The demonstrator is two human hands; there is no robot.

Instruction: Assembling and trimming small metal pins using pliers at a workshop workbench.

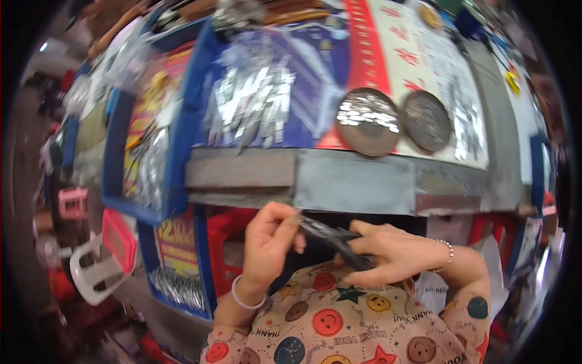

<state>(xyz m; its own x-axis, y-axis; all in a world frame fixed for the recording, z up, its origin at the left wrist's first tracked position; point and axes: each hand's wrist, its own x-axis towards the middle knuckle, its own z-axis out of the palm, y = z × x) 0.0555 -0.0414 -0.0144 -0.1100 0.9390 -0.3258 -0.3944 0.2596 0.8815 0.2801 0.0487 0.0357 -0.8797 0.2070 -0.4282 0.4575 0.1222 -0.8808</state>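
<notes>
In front of my chest my right hand [394, 249] is closed round a pair of black-handled pliers [327, 233], whose jaws point left toward my other hand. My left hand [273, 239] is closed in a pinch right at the jaws, thumb against forefinger. Whatever small piece sits between those fingertips is too small to name. Both hands are just off the near edge of the workbench, beside a grey metal plate [354, 182]. Beyond it lie many flat silvery strips [251, 103] on a dark blue sheet.
Two round metal dishes [371, 142] with small shiny pieces stand beyond the plate. A blue tray [180, 151] of bagged parts is at left; below it, another blue bin [206, 273] holds silvery pieces. A red stool [224, 242] stands under the bench, a white chair [85, 273] further left.
</notes>
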